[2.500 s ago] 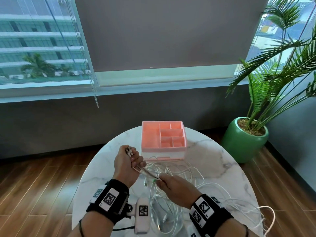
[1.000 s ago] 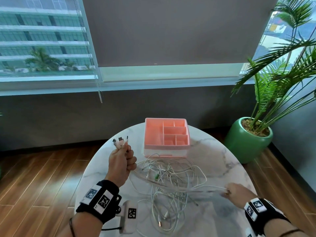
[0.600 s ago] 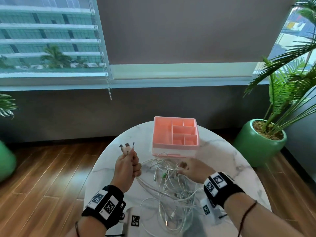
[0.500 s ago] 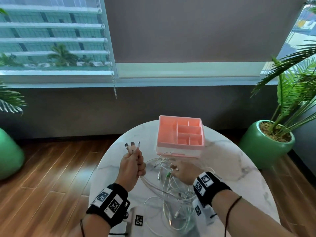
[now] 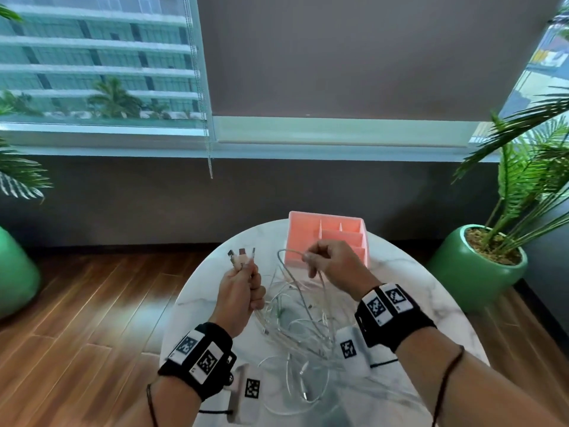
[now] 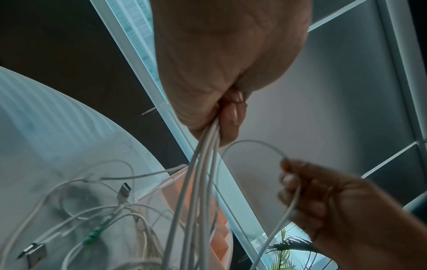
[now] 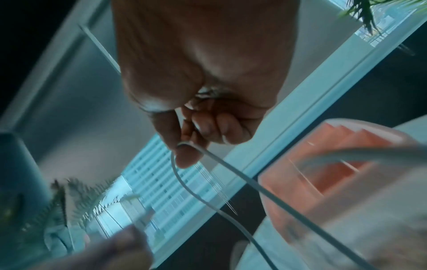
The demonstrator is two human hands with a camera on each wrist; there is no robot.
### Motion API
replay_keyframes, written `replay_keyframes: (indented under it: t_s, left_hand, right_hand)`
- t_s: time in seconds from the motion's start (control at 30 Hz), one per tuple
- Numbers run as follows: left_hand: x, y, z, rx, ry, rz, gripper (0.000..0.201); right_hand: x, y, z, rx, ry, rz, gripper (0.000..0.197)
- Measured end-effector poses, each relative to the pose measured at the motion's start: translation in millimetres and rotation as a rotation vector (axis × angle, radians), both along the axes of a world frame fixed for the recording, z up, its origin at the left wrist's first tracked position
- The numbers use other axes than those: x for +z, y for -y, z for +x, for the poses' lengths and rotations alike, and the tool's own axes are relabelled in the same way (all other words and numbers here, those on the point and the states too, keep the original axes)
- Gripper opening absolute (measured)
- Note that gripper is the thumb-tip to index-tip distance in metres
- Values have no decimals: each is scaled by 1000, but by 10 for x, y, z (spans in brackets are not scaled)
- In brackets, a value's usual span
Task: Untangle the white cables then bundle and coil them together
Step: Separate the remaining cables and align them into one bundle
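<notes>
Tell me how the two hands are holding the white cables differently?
The left hand grips several white cables together in a fist, plug ends sticking up above it. The right hand pinches just one cable loop between thumb and fingers. The right hand is farther out, in front of the pink organizer. Both are raised above the marble table.

— What are you wearing on your wrists?
— You've got a black band [image 5: 200,355] behind your left hand [image 5: 238,292] and another [image 5: 389,315] behind the right hand [image 5: 334,266], each with white square-code tags.
— Anything else?
— White camera boxes hang beneath them, and thin dark cords circle both your forearms.
</notes>
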State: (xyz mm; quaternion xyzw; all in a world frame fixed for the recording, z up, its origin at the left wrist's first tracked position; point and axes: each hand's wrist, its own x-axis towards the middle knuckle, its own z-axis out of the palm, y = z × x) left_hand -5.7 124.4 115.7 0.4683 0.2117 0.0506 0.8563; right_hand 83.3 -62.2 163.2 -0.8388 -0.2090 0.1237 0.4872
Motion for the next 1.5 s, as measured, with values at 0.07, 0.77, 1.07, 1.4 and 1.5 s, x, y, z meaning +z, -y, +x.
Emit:
replay_keyframes:
  t_s: [0.07,0.77,1.07,1.4,1.5]
  left_hand:
    - [41,38,22,-12,7,0,35]
    - [397,366,168,-193,31,-91,34]
    - [288,539,172,-287,77,9,26]
    - [307,439,181,-395,145,87,29]
    - [293,405,176,-411,145,118,31]
  right_hand:
    - [270,31,7,-33,56,125,13]
    - [561,204,-374,108,-98,558,14]
    - [777,321,-330,96,-109,654,14]
    - [1750,796,42,-78,509,210,16]
    - [1761,877,96,-179,543,374,19]
